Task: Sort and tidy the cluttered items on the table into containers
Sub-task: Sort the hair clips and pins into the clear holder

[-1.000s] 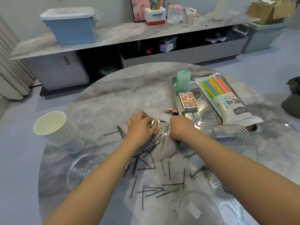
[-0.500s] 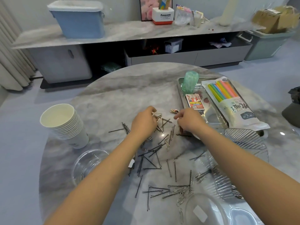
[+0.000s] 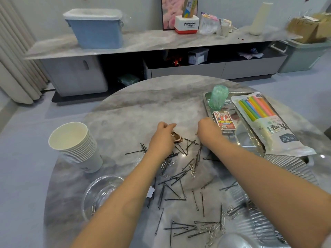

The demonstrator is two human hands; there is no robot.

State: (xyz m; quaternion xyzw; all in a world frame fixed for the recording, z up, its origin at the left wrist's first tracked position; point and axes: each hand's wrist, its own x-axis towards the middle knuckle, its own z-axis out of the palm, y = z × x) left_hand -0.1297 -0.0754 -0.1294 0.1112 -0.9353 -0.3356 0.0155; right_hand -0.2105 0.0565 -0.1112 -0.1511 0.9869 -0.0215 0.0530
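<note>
A round marble-patterned table is seen from above, with two bare forearms reaching forward over it. Black hair pins are scattered across the middle and near side of the table, mixed with silver paper clips, some of them tangled in small heaps. The left hand is held at the far edge of the scatter with its fingers curled, and brown hair clips are seen at its fingertips; they appear to be pinched or gathered, though the contact is partly hidden. The right hand is curled just beside a metal tray, and whether anything is held in it cannot be told.

On the tray a pack of playing cards, a green plastic roll and a bag of coloured straws are laid. A stack of paper cups stands at the left, and a clear bowl with a few clips inside sits near the left forearm. A ribbed clear dish lies under the right forearm.

The pins and clips are judged to be light, thin, stiff and springy metal, lying flat on a smooth surface and therefore likely to slide away. They are best pinched at the middle or swept into a bunch before lifting. Tangled clips may come up together.
</note>
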